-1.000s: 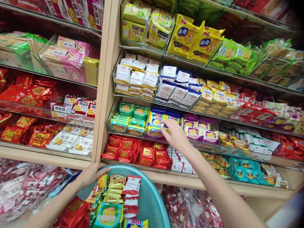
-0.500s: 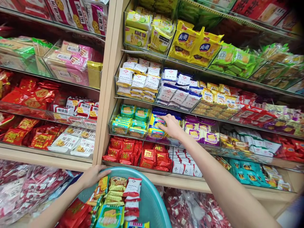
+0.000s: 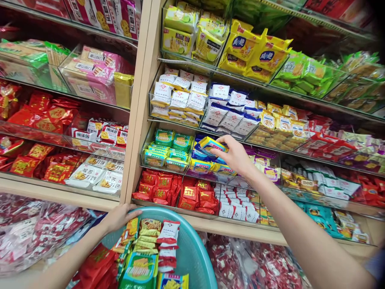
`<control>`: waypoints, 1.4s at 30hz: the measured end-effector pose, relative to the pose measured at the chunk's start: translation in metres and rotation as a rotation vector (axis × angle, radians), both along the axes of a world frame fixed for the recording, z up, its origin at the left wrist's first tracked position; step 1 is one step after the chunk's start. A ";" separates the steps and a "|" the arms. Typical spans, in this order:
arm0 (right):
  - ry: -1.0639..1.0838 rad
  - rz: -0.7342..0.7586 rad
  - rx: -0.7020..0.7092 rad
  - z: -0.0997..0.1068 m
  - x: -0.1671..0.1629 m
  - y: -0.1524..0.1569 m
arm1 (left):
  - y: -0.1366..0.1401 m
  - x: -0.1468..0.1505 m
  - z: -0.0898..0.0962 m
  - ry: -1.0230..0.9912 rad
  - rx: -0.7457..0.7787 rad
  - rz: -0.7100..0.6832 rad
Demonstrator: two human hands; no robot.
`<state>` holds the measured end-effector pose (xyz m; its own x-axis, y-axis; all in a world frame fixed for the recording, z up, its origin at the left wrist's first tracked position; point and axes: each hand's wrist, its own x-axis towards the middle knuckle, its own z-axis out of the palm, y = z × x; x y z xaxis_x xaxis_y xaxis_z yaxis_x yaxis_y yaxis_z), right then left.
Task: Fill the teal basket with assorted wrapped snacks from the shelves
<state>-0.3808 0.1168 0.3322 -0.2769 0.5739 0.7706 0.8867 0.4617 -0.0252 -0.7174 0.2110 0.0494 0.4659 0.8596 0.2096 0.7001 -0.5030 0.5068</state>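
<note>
Between the thumb and fingers of my right hand [image 3: 236,154] is a yellow-and-blue biscuit packet [image 3: 212,145], tilted above a clear bin of similar packets [image 3: 200,165]. Lower left, my left hand [image 3: 120,216] closes over the rim of a teal plastic basin [image 3: 197,241]. Inside the basin lie a green biscuit packet [image 3: 140,269], white-and-red packets [image 3: 169,237], small gold packets [image 3: 148,237], red packets [image 3: 98,265] and another yellow-and-blue packet [image 3: 173,281] at the bottom edge.
Green biscuit packets [image 3: 173,140] fill the bin to the left, and purple ones [image 3: 267,168] sit to the right. Red packets [image 3: 162,186] stand in the row below. A wooden upright [image 3: 140,100] divides the shelves. Bagged red-and-white goods [image 3: 249,261] lie underneath.
My right hand has lifted a yellow-and-blue biscuit packet up out of its bin and drawn slightly right. My left hand stays on the basin rim.
</note>
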 end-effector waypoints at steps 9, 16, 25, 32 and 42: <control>0.117 0.217 -0.707 -0.113 -0.038 -0.070 | -0.002 0.002 0.001 0.009 0.004 0.016; 0.365 0.101 -1.349 -0.217 -0.031 -0.065 | -0.004 0.003 0.003 0.036 0.010 0.022; 0.522 0.048 -1.625 -0.248 -0.040 -0.058 | -0.004 0.003 0.001 0.038 0.006 0.022; 0.469 0.017 -1.604 -0.254 -0.049 -0.056 | -0.002 0.002 0.000 0.031 0.008 0.037; -0.120 -0.184 -1.211 -0.241 -0.066 -0.076 | -0.002 0.002 0.001 0.030 -0.009 0.036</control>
